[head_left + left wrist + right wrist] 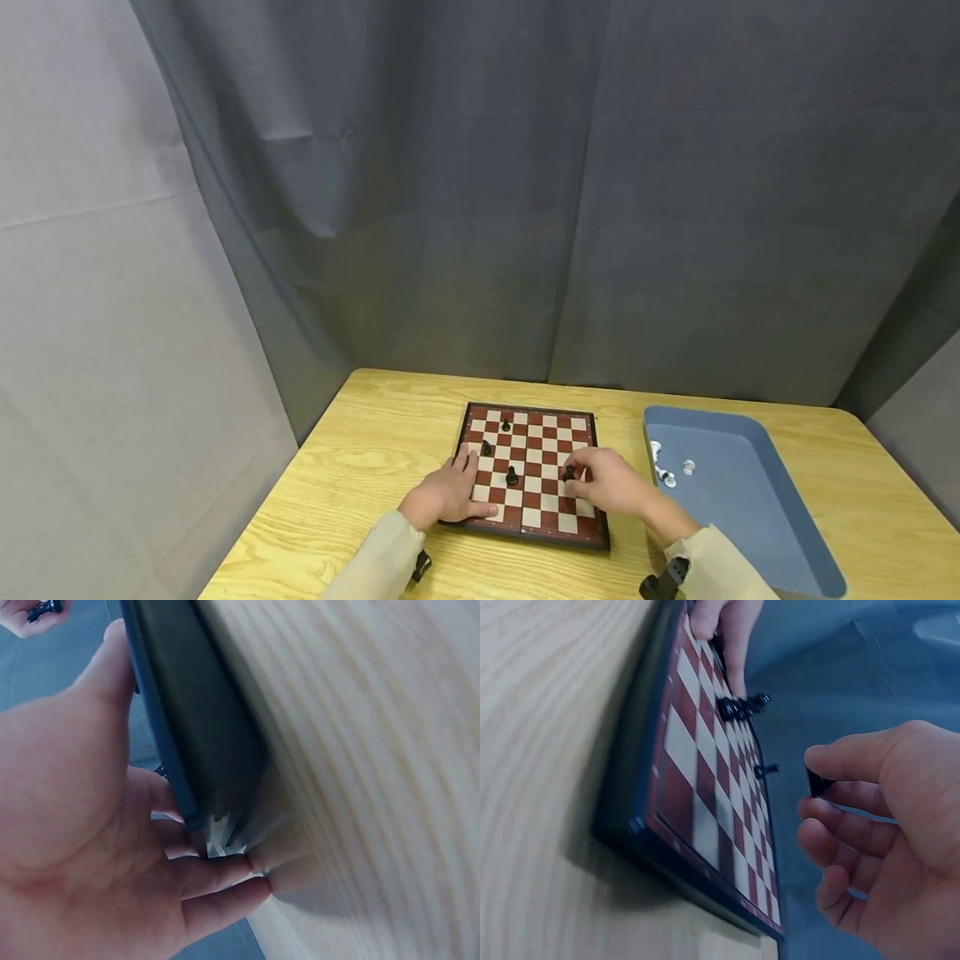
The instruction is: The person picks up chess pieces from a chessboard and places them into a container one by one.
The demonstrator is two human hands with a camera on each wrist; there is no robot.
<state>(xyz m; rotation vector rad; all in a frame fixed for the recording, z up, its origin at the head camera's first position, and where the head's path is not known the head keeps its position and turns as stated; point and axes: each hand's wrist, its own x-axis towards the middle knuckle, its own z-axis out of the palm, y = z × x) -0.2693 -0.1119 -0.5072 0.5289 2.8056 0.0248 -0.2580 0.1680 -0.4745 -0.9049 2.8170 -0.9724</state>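
Black chess piece (568,473) pinched in R hand (612,482), off the board (550,503), over its right half; prob. upright, base down, tho fingers hide most. L hand (447,490), farther from it, rests w/ straight fingers on board's left edge.

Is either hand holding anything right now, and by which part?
The right hand pinches a black chess piece, seemingly above its base, though the covered part can't be made out. The left hand only rests on the chessboard.
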